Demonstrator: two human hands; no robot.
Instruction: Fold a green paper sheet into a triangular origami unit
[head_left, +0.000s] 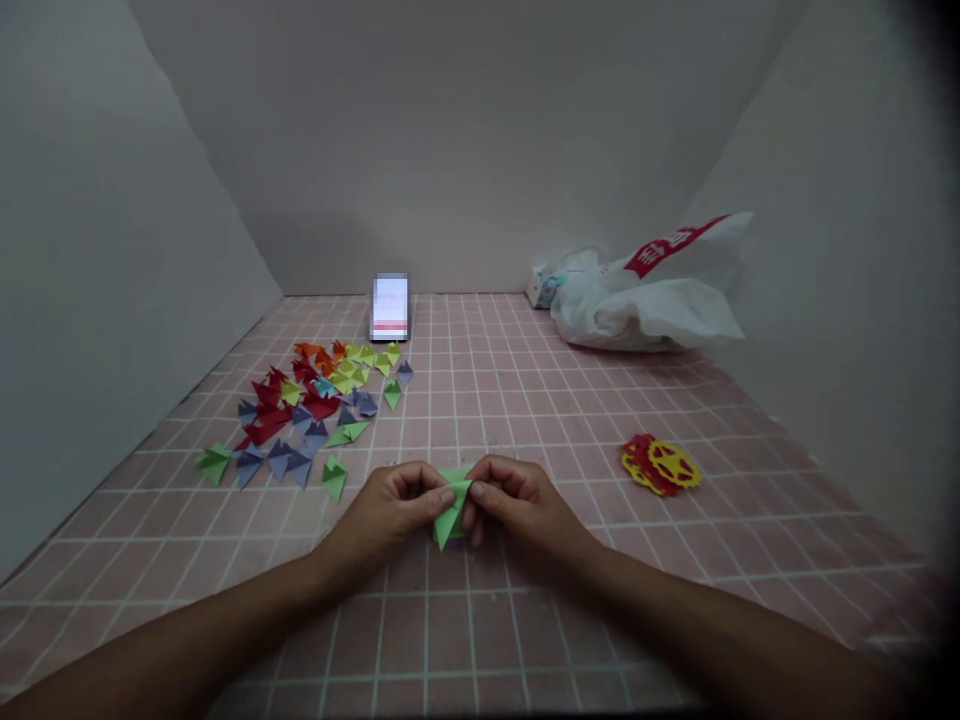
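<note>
Both hands meet at the front middle of the table around a piece of light green folded paper (448, 522), partly folded to a downward point. My left hand (401, 500) is closed, its thumb and fingers pinching the paper's left side. From the right, my right hand (517, 500) pinches the upper right corner between thumb and forefinger, other fingers curled behind. More green paper (454, 475) shows behind the fingertips; whether it is the same sheet or a separate one I cannot tell. Nearest to my left hand lies a small green folded paper piece (334, 478).
Several folded paper birds (300, 395) in red, orange, yellow, purple and green spread over the left side. A phone with a lit screen (390, 307) stands behind them. Red and yellow cut-out discs (673, 465) lie right. A white plastic bag (645, 310) and tissue pack (546, 285) sit far right.
</note>
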